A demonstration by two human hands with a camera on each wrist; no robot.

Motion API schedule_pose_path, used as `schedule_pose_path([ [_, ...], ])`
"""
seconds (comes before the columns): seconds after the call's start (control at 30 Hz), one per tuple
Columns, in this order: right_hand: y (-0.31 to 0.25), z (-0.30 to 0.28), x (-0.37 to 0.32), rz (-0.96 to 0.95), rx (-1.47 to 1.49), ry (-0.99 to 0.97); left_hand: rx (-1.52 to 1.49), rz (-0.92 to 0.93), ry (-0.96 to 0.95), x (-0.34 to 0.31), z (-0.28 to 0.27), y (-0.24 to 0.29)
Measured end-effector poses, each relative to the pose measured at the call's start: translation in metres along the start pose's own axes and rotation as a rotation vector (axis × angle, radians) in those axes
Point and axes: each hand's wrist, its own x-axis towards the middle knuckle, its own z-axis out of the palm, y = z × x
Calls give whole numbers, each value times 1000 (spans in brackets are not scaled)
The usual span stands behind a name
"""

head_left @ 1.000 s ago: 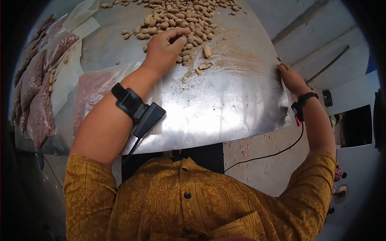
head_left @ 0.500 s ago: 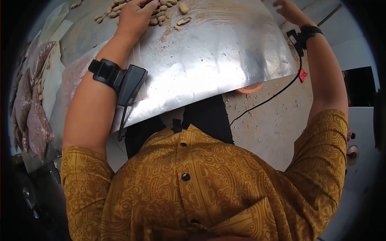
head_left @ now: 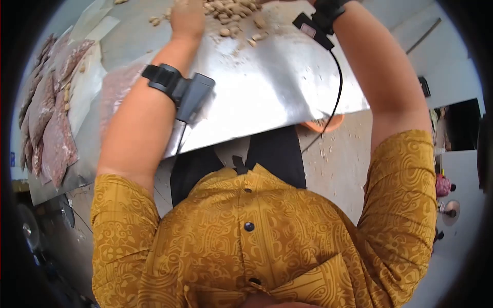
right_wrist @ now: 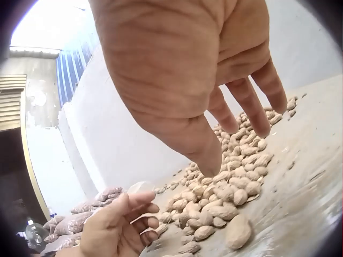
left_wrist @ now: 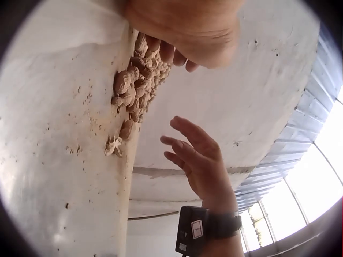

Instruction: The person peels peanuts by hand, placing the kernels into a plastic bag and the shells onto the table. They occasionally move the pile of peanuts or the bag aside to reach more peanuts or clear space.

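Note:
A pile of unshelled peanuts (head_left: pixel 226 9) lies on the shiny metal table (head_left: pixel 267 87), cut off by the top edge of the head view. At its left side is my left hand (head_left: pixel 187 19), blurred. The right wrist view shows this left hand (right_wrist: pixel 120 225) beside the peanuts (right_wrist: pixel 214 206), its fingers loosely bent around nothing visible. Over the pile reaches my right hand (right_wrist: pixel 187 69), fingers pointing down and apart, holding nothing. From the left wrist, the right hand (left_wrist: pixel 206 171) appears in the air with relaxed fingers. Its fingers are mostly out of the head view.
Clear bags of reddish contents (head_left: pixel 43 115) are heaped on the table's left side. Another flat bag (head_left: pixel 115 84) lies by the left forearm. Below the front edge an orange bowl (head_left: pixel 331 124) shows. A black cable (head_left: pixel 339 90) hangs from the right wrist.
My right hand has moved from the table's right edge inward and forward over the peanuts. The left hand stays at the pile's left side. The head view tilted down, then partly back up.

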Motion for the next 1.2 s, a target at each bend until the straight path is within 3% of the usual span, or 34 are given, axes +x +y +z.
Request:
schedule_pose_path([
  [0.03, -11, -3, 3, 42, -9, -20, 112, -192, -16, -1, -9, 0],
  [0.13, -24, -10, 23, 116, -35, -36, 461, -3, 145, 7, -11, 0],
  [0.17, 25, 29, 65, -180, -13, 238, 483, -11, 204, 9, -12, 2],
  [0.2, 21, 22, 73, -116, -34, 153, 501, -22, 262, 9, -12, 6],
  [0.33, 24, 17, 99, -45, 64, 170, 579, -134, 323, 11, -15, 0],
  [0.47, 27, 17, 137, -93, 95, 183, 748, -469, 24, 12, -15, 22],
  [0.57, 30, 27, 151, -82, 50, 142, 797, -466, -188, 11, -18, 18],
  [0.67, 17, 28, 153, -23, 0, -32, 754, -413, -235, 7, -18, 22],
  [0.73, 9, 25, 150, 22, 115, -67, 759, -381, -261, 8, -18, 22],
  [0.83, -1, 21, 136, -74, 223, -74, 670, -255, -250, 4, -15, 15],
  [0.93, 9, 42, 129, -290, 124, 56, 555, -156, -291, 2, -13, 15],
  [1.2, 14, 49, 70, -335, 95, 112, 432, -147, -371, -11, -5, 28],
])
